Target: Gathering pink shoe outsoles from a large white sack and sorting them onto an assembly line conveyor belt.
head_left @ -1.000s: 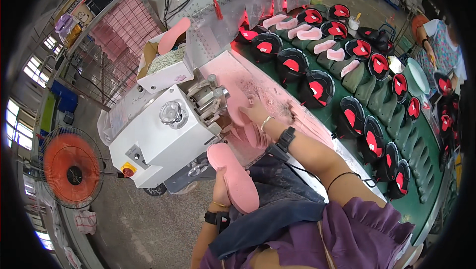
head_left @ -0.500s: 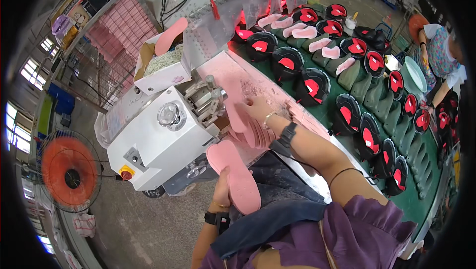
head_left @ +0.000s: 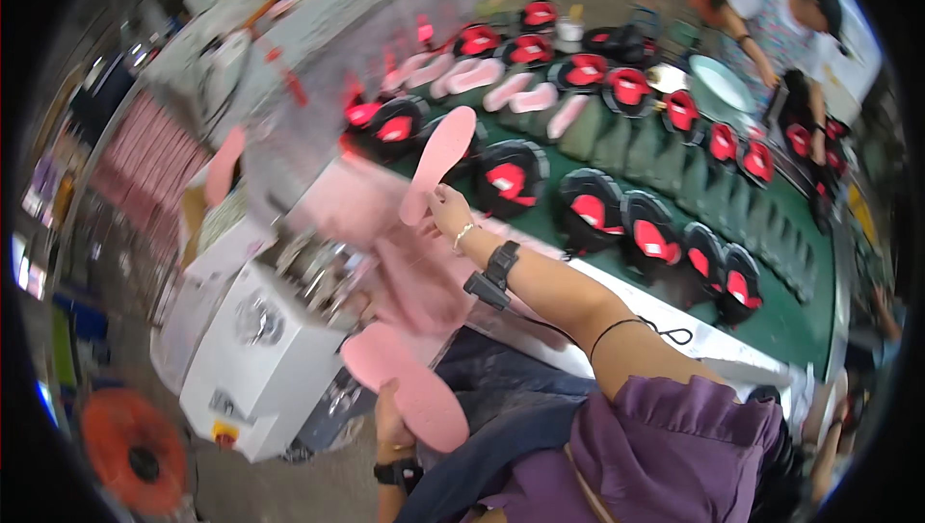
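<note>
A flat, pink, foam-like insole (head_left: 436, 165) is held tilted upward above the near edge of a long green tabletop (head_left: 771, 316), close to its left corner. The person's right hand (head_left: 449, 212) grips its lower end, thumb and fingers pinched together on it. A second, broad pink insole with a smooth surface (head_left: 409, 390) lies slantwise in the left hand (head_left: 390, 422), in front of the lap; those fingers are clamped on its side edge, some hidden beneath it.

Just left of it stands a boxy white metal machine (head_left: 252, 369), its rollers blurred. Behind the machine, an open white-and-brown cardboard box (head_left: 231, 248) holds pale tangled string (head_left: 224, 217), with a pink insole (head_left: 225, 167) sticking up from it.

Across the tabletop run rows of black shoe uppers with red linings (head_left: 644, 226) and grey-green shoe lasts (head_left: 665, 162). Along its far edge are a small white tub (head_left: 569, 37) with a handle poking out and a round, pale green basin (head_left: 718, 90), near a co-worker (head_left: 766, 17).
</note>
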`<move>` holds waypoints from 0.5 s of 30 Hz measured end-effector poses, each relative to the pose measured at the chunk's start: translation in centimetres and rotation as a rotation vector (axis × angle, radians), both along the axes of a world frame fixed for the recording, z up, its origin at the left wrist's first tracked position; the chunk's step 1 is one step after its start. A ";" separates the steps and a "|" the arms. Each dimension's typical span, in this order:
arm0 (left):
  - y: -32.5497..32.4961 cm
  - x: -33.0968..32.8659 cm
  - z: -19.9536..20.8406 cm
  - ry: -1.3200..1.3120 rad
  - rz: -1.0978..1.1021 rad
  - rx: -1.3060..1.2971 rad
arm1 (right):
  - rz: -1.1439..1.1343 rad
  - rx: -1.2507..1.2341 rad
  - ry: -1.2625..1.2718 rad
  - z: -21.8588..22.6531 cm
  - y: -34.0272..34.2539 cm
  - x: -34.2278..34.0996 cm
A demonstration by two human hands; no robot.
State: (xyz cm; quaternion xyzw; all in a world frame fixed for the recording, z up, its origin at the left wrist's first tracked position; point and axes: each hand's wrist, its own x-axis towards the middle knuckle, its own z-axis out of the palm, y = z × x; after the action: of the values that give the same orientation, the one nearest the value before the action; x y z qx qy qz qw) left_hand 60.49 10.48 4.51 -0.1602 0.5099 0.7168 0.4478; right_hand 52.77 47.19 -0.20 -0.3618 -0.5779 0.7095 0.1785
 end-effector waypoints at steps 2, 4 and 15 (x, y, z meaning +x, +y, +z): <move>1.4 -0.4 0.0 -0.041 -0.086 0.039 | -0.236 0.413 -0.107 -5.3 7.8 5.1; 0.9 0.1 -0.8 -0.106 -0.011 0.063 | -0.310 0.132 -0.046 -1.9 10.1 8.8; 3.9 0.2 0.0 -0.046 -0.102 0.074 | -0.681 0.435 -0.038 -8.0 30.5 22.4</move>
State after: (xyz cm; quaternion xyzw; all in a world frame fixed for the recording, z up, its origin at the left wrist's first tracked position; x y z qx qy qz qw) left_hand 60.68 14.33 4.55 -0.1338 0.4801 0.7076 0.5009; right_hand 75.16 77.70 -8.23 -0.4994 -0.5646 0.4642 0.4651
